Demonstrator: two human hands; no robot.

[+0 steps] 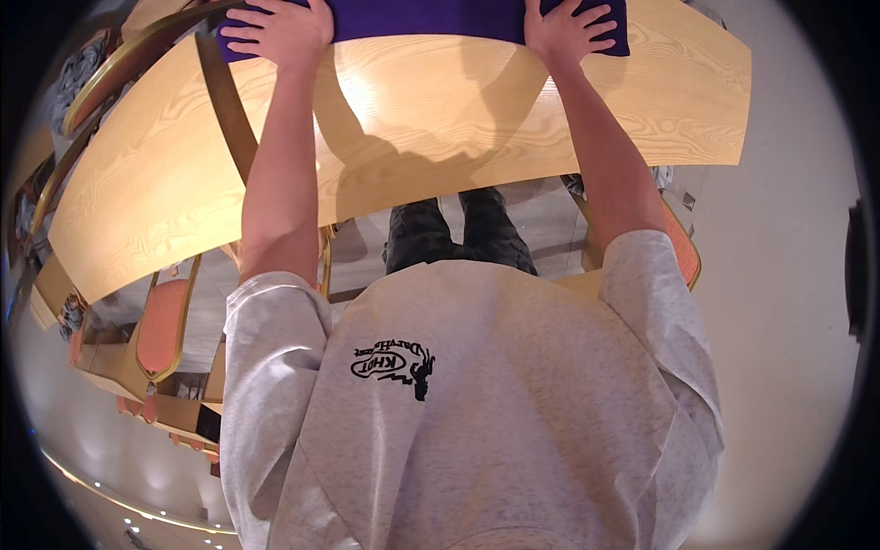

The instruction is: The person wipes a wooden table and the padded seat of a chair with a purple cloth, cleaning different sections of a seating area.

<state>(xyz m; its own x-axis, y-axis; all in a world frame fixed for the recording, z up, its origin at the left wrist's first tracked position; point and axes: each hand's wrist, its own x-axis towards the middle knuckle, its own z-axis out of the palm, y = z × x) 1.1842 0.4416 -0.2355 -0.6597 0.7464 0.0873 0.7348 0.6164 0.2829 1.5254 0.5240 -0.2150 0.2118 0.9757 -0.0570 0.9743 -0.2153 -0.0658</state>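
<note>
A dark purple cloth (426,18) lies spread along the far side of the light wood-grain table (440,101), its far part cut off by the top of the view. My left hand (284,35) rests on the cloth's left end, palm down with fingers spread. On the right end my right hand (561,35) lies the same way, its fingers apart and pointing outward to the right. Neither hand grips anything. Between the two hands the cloth looks smooth, with its near edge running almost straight across the table.
A dark strip (229,110) separates the tabletop from another wooden surface (137,183) on the left. A chair with orange-pink upholstery (163,321) stands below left, and another chair's padded edge (680,243) shows at the right. Grey bundled items (81,78) sit at the far left.
</note>
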